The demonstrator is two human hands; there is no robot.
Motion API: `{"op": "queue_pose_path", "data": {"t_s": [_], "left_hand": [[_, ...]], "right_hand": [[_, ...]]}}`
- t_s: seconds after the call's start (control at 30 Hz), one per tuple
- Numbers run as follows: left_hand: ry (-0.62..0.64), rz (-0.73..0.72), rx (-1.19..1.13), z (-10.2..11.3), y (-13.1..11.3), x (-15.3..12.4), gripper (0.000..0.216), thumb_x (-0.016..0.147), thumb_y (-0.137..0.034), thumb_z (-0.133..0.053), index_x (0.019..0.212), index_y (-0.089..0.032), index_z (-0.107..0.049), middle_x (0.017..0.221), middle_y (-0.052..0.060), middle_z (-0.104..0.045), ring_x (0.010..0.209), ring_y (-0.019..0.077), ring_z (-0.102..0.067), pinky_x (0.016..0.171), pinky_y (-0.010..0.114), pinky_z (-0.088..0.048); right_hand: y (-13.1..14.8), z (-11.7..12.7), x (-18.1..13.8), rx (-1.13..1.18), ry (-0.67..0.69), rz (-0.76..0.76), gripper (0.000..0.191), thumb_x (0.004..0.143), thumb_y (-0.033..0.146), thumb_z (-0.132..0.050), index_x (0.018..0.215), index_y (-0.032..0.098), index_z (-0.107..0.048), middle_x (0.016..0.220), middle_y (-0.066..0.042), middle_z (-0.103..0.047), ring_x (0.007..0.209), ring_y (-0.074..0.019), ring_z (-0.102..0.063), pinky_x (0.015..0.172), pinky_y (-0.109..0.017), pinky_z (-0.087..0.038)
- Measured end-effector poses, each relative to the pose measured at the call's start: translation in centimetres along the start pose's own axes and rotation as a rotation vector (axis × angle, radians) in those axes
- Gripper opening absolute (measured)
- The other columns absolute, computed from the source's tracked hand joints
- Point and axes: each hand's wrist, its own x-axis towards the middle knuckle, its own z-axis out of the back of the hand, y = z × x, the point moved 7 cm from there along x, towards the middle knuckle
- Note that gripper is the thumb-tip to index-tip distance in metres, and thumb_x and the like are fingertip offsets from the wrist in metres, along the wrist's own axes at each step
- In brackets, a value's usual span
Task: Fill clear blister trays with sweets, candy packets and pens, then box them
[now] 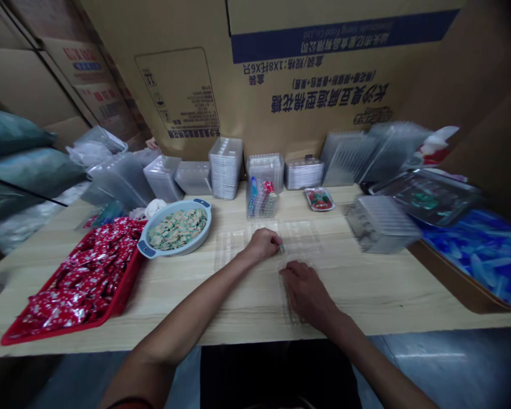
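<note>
My left hand (264, 243) is closed in a pinch, with the green edge of a small packet showing at its fingertips. It is over a row of clear plastic trays (303, 236) lying flat on the table. Nearer to me, my right hand (304, 287) is closed, its fingers curled down over another clear tray (296, 316); what they hold, if anything, is hidden. Small beige-and-green packets (179, 228) fill a light blue bowl (204, 234) to the left. Behind my hands, a clear tray (262, 204) stands with red and blue pieces in it.
A red tray (121, 295) of red packets (83, 272) lies left. Stacked clear trays (225, 170) line the back against a large carton (259, 125). At right are a clear box stack (383, 221) and a brown bin (451, 278) of blue pieces (481, 255).
</note>
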Motion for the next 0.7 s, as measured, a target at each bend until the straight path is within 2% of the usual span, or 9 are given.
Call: {"op": "queue_pose_path", "data": {"t_s": [0.1, 0.23, 0.37, 0.47, 0.53, 0.63, 0.7], "left_hand": [[-0.072, -0.087, 0.112, 0.2, -0.6, -0.3, 0.023, 0.075, -0.004, -0.066, 0.088, -0.015, -0.082, 0.093, 0.007, -0.076, 0.087, 0.0177, -0.069, 0.083, 0.025, -0.052], [-0.111, -0.136, 0.137, 0.0, -0.6, -0.5, 0.024, 0.078, -0.003, -0.062, 0.093, -0.013, -0.079, 0.094, 0.008, -0.074, 0.088, 0.0181, -0.067, 0.086, 0.028, -0.052], [-0.146, -0.089, 0.003, 0.2, 0.7, -0.5, 0.029, 0.078, 0.001, -0.056, 0.093, -0.013, -0.076, 0.089, 0.004, -0.072, 0.083, 0.0146, -0.065, 0.082, 0.025, -0.052], [-0.123, -0.124, -0.087, 0.3, 1.3, -1.0, 0.027, 0.077, 0.001, -0.056, 0.092, -0.013, -0.075, 0.092, 0.004, -0.070, 0.079, 0.0123, -0.063, 0.076, 0.022, -0.051], [-0.088, -0.190, -0.110, 0.3, 1.1, -1.5, 0.019, 0.080, -0.006, -0.062, 0.092, -0.012, -0.075, 0.096, 0.006, -0.068, 0.080, 0.0128, -0.063, 0.075, 0.022, -0.051], [-0.068, -0.267, -0.041, 0.1, 0.4, -2.1, 0.013, 0.084, -0.015, -0.067, 0.093, -0.013, -0.076, 0.095, 0.007, -0.066, 0.084, 0.0155, -0.063, 0.077, 0.024, -0.050], [-0.067, -0.275, 0.039, -0.1, 0.1, -2.2, 0.014, 0.085, -0.014, -0.065, 0.092, -0.014, -0.077, 0.093, 0.006, -0.066, 0.085, 0.0167, -0.063, 0.079, 0.026, -0.049]], "right_hand": [[-0.5, 0.6, 0.8, 0.040, 0.005, -0.008, 0.035, 0.090, 0.003, -0.046, 0.114, 0.011, -0.071, 0.117, -0.016, -0.065, 0.109, -0.0298, -0.057, 0.096, -0.043, -0.047], [-1.4, 1.2, 2.7, -0.007, -0.048, 0.026, 0.050, 0.084, -0.003, -0.045, 0.129, 0.004, -0.065, 0.131, -0.020, -0.061, 0.118, -0.0312, -0.054, 0.103, -0.043, -0.046], [-1.9, 0.4, 4.3, -0.092, 0.062, 0.084, 0.048, 0.079, -0.006, -0.045, 0.119, 0.003, -0.070, 0.126, -0.021, -0.064, 0.116, -0.0315, -0.056, 0.101, -0.042, -0.048], [-2.6, 1.2, 4.9, -0.067, 0.053, 0.050, 0.049, 0.077, -0.006, -0.045, 0.116, 0.006, -0.072, 0.123, -0.019, -0.067, 0.113, -0.0276, -0.060, 0.101, -0.039, -0.048], [-3.1, 2.1, 5.2, -0.026, 0.021, 0.017, 0.054, 0.077, -0.007, -0.043, 0.119, 0.010, -0.072, 0.121, -0.016, -0.068, 0.113, -0.0248, -0.061, 0.102, -0.036, -0.048], [-3.6, 2.4, 5.4, -0.018, 0.062, 0.000, 0.052, 0.075, -0.007, -0.043, 0.111, 0.012, -0.075, 0.120, -0.014, -0.069, 0.114, -0.0236, -0.062, 0.101, -0.033, -0.047], [-3.5, 2.1, 5.5, -0.045, 0.106, 0.023, 0.050, 0.073, -0.006, -0.044, 0.107, 0.012, -0.076, 0.118, -0.014, -0.068, 0.113, -0.0237, -0.061, 0.101, -0.033, -0.046]]}}
